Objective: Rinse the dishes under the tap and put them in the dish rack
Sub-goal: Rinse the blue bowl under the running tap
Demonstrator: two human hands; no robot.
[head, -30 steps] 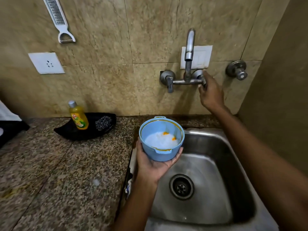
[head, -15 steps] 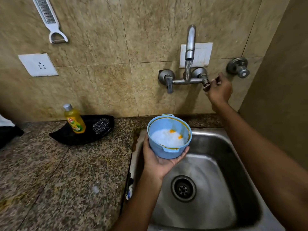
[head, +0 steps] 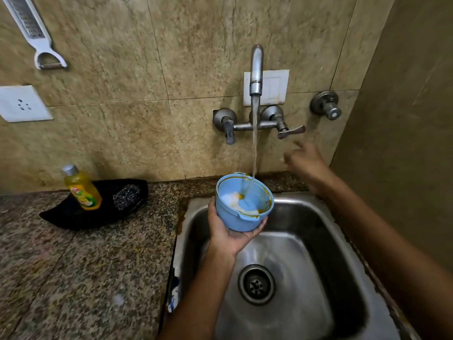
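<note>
Water runs from the tap (head: pixel 256 69) into the blue bowl (head: pixel 244 204), cupped from below in the left hand (head: pixel 230 231) over the sink (head: pixel 343 241). The right hand (head: pixel 304 160), blurred, loose-fingered and empty, hangs at the bowl's two o'clock, just under the tap handle (head: pixel 291 132).

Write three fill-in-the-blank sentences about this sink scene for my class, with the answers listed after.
1. The left hand holds a bowl whose colour is ____.
2. Water from the tap falls into the ____.
3. The yellow bottle stands on a tray whose colour is ____.

Answers: blue; bowl; black
</note>
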